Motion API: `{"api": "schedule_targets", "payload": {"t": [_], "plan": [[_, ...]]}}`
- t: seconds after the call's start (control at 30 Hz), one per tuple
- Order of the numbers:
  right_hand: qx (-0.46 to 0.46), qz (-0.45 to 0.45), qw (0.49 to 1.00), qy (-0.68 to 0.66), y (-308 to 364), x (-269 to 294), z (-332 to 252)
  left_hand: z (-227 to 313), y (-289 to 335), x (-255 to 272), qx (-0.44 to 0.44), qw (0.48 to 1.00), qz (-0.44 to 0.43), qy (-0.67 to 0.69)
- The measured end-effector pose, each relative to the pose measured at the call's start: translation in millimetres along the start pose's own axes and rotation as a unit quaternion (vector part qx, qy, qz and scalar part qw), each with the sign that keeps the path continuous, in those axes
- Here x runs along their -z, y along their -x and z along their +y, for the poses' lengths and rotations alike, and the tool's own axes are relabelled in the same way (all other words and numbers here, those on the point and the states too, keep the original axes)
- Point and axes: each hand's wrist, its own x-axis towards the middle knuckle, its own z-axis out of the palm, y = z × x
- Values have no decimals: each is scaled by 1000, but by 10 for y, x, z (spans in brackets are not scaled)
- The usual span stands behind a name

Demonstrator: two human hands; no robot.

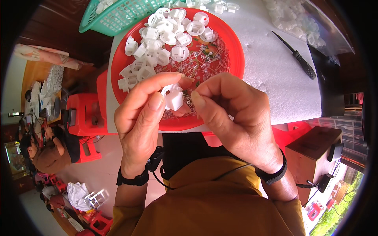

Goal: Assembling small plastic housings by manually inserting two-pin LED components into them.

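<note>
Between the fingers and thumb of my left hand (pixel 138 118) is a small white plastic housing (pixel 173 97), held over the near rim of a red round tray (pixel 118 59). My right hand (pixel 236 114) is closed in a pinch just right of the housing. Thin wire leads of an LED (pixel 186 96) run between the housing and those fingertips; the LED's head is hard to make out. Loose clear LEDs (pixel 208 59) with long leads cover the tray's right and middle. Many more white housings (pixel 165 31) are heaped at its left and far side.
A green basket (pixel 118 19) with white parts stands at the far left. On the white foam-covered table (pixel 271 90) lies a black screwdriver (pixel 293 55). A bag of white parts (pixel 295 23) sits far right. Red stools (pixel 84 114) and another person (pixel 51 153) are at left; a cardboard box (pixel 311 149) is at right.
</note>
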Motion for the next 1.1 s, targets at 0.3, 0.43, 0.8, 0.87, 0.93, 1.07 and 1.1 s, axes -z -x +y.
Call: {"api": "schedule_targets", "payload": {"t": [0.3,0.43,0.8,0.87,0.93,1.07,1.1], "plan": [[3,6,1000,14,8,-2,-19,-17,3,34,1,1000,-11,-3],[1,7,1000,20,-5,-1,-10,-13,-9,2,-9,1000,-3,-10],[19,27,999,19,-12,-23,28,-29,2,18,-25,999,-11,-43],[18,29,999,38,-10,-23,26,-42,4,28,-34,998,-17,-53],[16,30,999,33,-5,-20,30,-52,11,40,-45,997,-24,-62],[12,29,999,13,-5,-21,32,-47,16,61,-55,988,-40,-139],[11,29,999,13,-4,-22,35,-55,15,66,-60,987,-43,-146]]}}
